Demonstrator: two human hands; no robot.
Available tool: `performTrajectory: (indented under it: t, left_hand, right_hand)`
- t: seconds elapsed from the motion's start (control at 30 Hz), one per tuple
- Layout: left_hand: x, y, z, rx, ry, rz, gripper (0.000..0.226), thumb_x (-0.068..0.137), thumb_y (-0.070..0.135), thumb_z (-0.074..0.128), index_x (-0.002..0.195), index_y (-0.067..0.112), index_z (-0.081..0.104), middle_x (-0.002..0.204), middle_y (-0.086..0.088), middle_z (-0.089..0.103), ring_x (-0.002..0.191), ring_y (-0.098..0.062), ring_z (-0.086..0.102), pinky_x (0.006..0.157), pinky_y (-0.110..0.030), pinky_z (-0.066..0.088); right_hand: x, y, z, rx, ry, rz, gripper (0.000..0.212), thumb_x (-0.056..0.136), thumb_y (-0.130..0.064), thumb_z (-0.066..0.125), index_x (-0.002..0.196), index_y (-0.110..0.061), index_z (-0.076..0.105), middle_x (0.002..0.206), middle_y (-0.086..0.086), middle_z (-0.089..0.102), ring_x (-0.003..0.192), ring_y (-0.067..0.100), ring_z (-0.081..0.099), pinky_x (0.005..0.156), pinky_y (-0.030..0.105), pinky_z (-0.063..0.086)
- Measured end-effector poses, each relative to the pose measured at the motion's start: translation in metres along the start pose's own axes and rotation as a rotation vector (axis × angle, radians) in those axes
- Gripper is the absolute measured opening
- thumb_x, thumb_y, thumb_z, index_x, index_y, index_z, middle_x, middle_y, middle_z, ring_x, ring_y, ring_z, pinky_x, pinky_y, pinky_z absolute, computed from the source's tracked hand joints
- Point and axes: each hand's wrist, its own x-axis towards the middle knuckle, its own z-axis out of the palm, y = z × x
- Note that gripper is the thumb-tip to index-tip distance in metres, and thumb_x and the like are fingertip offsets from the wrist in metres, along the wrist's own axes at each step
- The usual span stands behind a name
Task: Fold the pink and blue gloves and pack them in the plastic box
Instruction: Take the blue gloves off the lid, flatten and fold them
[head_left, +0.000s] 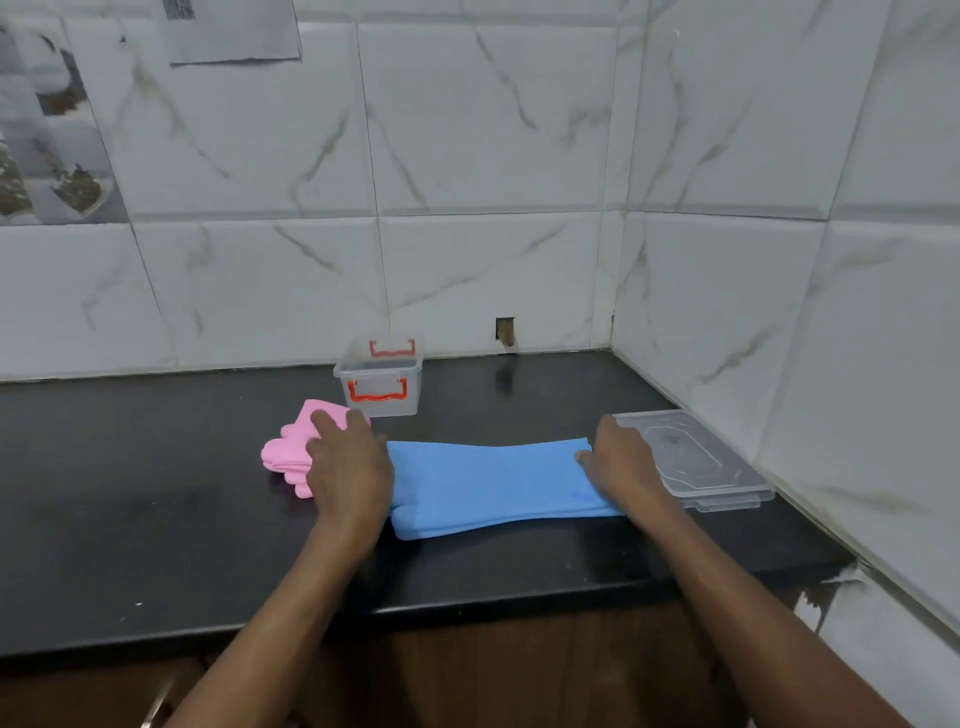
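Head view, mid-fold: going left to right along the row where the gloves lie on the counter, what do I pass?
pink gloves → left hand → blue gloves → right hand → clear lid

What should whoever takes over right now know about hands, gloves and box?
Left hand: lies flat on the left end of the blue gloves, fingertips reaching onto the pink gloves.
Right hand: on the blue gloves' right end, thumb on top; grip unclear.
Plastic box: open near the wall, nothing seen inside; its lid lies to the right.
Done: pink gloves look folded, lying beside the box.
Left: fold the blue gloves, which lie stretched out flat, then pack both pairs.
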Motion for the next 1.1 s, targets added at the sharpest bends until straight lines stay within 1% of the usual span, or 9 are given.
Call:
performTrajectory:
  t: [0.1, 0.2, 0.3, 0.4, 0.5, 0.7, 0.87, 0.97, 1.1]
  left_hand:
    - [-0.006, 0.012, -0.001, -0.011, 0.050, 0.360, 0.025, 0.096, 0.023, 0.054, 0.112, 0.012, 0.069, 0.138, -0.015, 0.050, 0.126, -0.037, 0.045, 0.100, -0.046, 0.037]
    - [-0.023, 0.029, 0.012, -0.104, -0.384, 0.761, 0.041, 0.102, 0.034, 0.044, 0.139, 0.020, 0.054, 0.158, -0.002, 0.032, 0.145, -0.022, 0.028, 0.120, -0.036, 0.017]
    - [-0.049, 0.041, 0.038, 0.066, -0.566, 1.044, 0.057, 0.102, 0.051, 0.028, 0.154, 0.025, 0.027, 0.164, 0.003, 0.011, 0.152, -0.016, 0.006, 0.122, -0.036, 0.000]
    - [-0.056, 0.047, 0.051, 0.027, -0.626, 1.020, 0.060, 0.102, 0.055, 0.022, 0.155, 0.029, 0.017, 0.164, 0.005, 0.009, 0.152, -0.014, 0.001, 0.122, -0.035, -0.003]
    - [-0.054, 0.049, 0.052, -0.018, -0.665, 1.004, 0.055, 0.102, 0.053, 0.021, 0.154, 0.035, 0.018, 0.164, 0.010, 0.009, 0.151, -0.010, -0.001, 0.122, -0.035, -0.005]
    - [-0.054, 0.045, 0.052, -0.010, -0.707, 1.073, 0.051, 0.102, 0.054, 0.017, 0.152, 0.045, 0.011, 0.163, 0.017, 0.003, 0.151, -0.011, -0.007, 0.122, -0.041, -0.010]
    - [-0.052, 0.044, 0.052, -0.031, -0.720, 1.107, 0.050, 0.102, 0.054, 0.019, 0.151, 0.048, 0.013, 0.163, 0.017, 0.006, 0.151, -0.009, -0.004, 0.119, -0.040, -0.012]
    - [-0.049, 0.045, 0.046, -0.177, -0.775, 0.998, 0.052, 0.102, 0.053, 0.025, 0.152, 0.042, 0.019, 0.163, 0.014, 0.012, 0.150, -0.005, 0.002, 0.118, -0.035, -0.011]
    - [-0.034, 0.039, 0.043, 0.051, -0.525, 0.773, 0.062, 0.100, 0.058, 0.016, 0.155, 0.030, 0.019, 0.165, 0.004, 0.009, 0.152, -0.015, 0.000, 0.119, -0.046, -0.014]
  right_hand:
    - [-0.011, 0.005, -0.007, -0.084, 0.009, 0.025, 0.021, 0.091, -0.026, 0.060, 0.099, -0.008, 0.054, 0.106, 0.013, 0.064, 0.096, 0.031, 0.060, 0.069, 0.029, 0.038]
    - [-0.026, 0.006, -0.014, -0.165, 0.052, 0.071, 0.016, 0.091, -0.024, 0.060, 0.086, -0.012, 0.050, 0.102, 0.011, 0.066, 0.084, 0.028, 0.057, 0.066, 0.028, 0.038]
    - [-0.042, 0.007, -0.017, -0.155, 0.086, 0.124, 0.021, 0.091, -0.030, 0.059, 0.083, -0.014, 0.048, 0.102, 0.010, 0.066, 0.088, 0.030, 0.060, 0.066, 0.029, 0.037]
    - [-0.053, 0.002, -0.014, -0.105, 0.096, 0.192, 0.029, 0.092, -0.042, 0.057, 0.097, -0.013, 0.060, 0.106, 0.009, 0.066, 0.086, 0.027, 0.058, 0.066, 0.029, 0.036]
    - [-0.056, -0.005, -0.008, -0.061, 0.082, 0.237, 0.042, 0.093, -0.049, 0.052, 0.111, -0.013, 0.061, 0.115, 0.009, 0.065, 0.103, 0.029, 0.061, 0.070, 0.031, 0.036]
    - [-0.058, -0.016, -0.001, -0.010, 0.052, 0.302, 0.057, 0.089, -0.063, 0.047, 0.117, -0.015, 0.060, 0.116, 0.007, 0.065, 0.104, 0.026, 0.061, 0.071, 0.031, 0.038]
    - [-0.066, -0.024, 0.003, -0.018, 0.152, 0.340, 0.027, 0.092, -0.034, 0.054, 0.104, -0.012, 0.063, 0.101, 0.008, 0.066, 0.081, 0.023, 0.055, 0.064, 0.029, 0.038]
    - [-0.068, -0.020, 0.007, 0.003, 0.163, 0.310, 0.019, 0.094, -0.022, 0.050, 0.099, -0.008, 0.061, 0.098, 0.011, 0.065, 0.081, 0.025, 0.057, 0.063, 0.029, 0.038]
    - [-0.062, -0.013, 0.009, 0.076, 0.182, 0.286, 0.019, 0.093, -0.016, 0.047, 0.081, -0.005, 0.056, 0.084, 0.011, 0.059, 0.070, 0.024, 0.051, 0.059, 0.029, 0.038]
